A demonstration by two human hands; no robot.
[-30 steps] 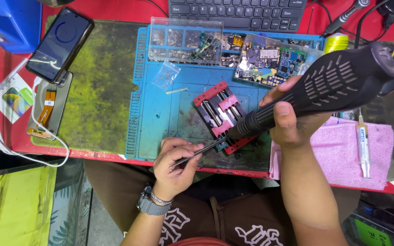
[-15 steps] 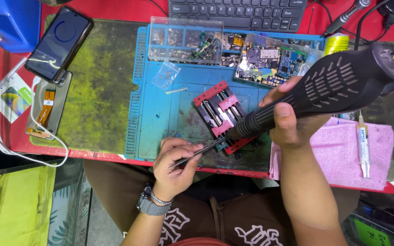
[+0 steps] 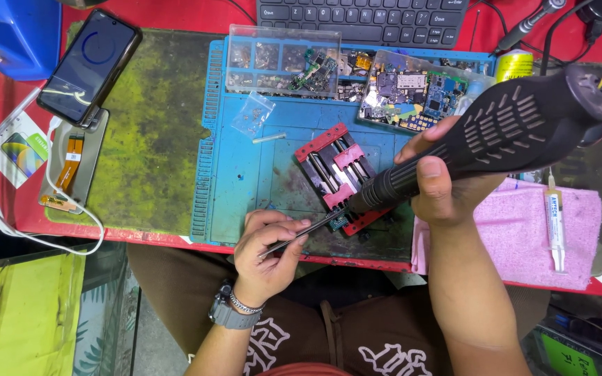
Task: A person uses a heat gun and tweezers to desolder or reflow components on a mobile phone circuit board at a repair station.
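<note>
My right hand (image 3: 447, 182) grips a large black hot-air tool (image 3: 510, 132), its nozzle pointing down-left at a red and black board holder (image 3: 336, 170) on the blue work mat (image 3: 245, 188). My left hand (image 3: 266, 247) pinches thin metal tweezers (image 3: 301, 233), whose tips reach a small green circuit piece (image 3: 339, 221) at the holder's near edge, just under the nozzle. A watch and a bracelet sit on my left wrist.
A phone (image 3: 88, 66) and a flat part with an orange flex cable (image 3: 71, 163) lie at the left. Clear trays of circuit boards (image 3: 412, 94) line the mat's far edge below a keyboard (image 3: 364, 17). A pink cloth (image 3: 524, 230) with a syringe (image 3: 555, 223) lies right.
</note>
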